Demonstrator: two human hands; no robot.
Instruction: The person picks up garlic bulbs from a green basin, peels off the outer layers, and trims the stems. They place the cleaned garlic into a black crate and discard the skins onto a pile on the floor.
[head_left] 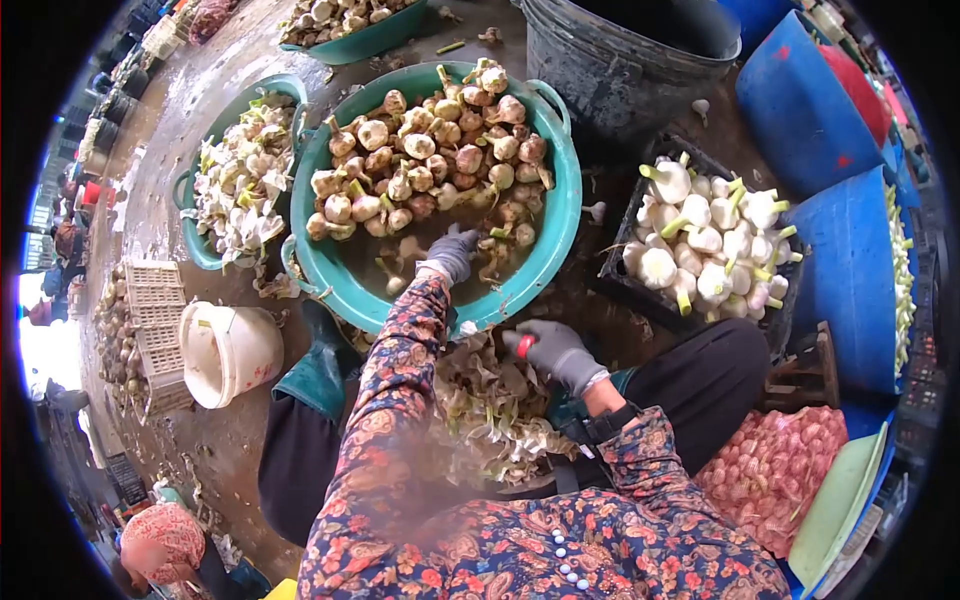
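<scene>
My left hand point(452, 254), in a grey glove, reaches over the brown water in a green tub point(572, 200). Its fingers look apart beside the soiled garlic bulbs point(418, 146) heaped toward the tub's far side; the fingertips are partly hidden. In front of the tub, my right hand point(556, 354), also gloved, is closed around a small red object point(525, 346), most of it covered by the fingers. Below that hand, garlic peelings point(490, 400) lie piled between my legs. Cleaned white garlic bulbs point(712, 240) with short stems fill a black crate to the right.
A dark bucket point(620, 80) stands behind the crate. Blue containers point(845, 260) line the right side, near a red net sack of garlic point(775, 475). At left are a tub of peelings point(243, 180), a white bucket point(232, 352) and another person point(165, 545).
</scene>
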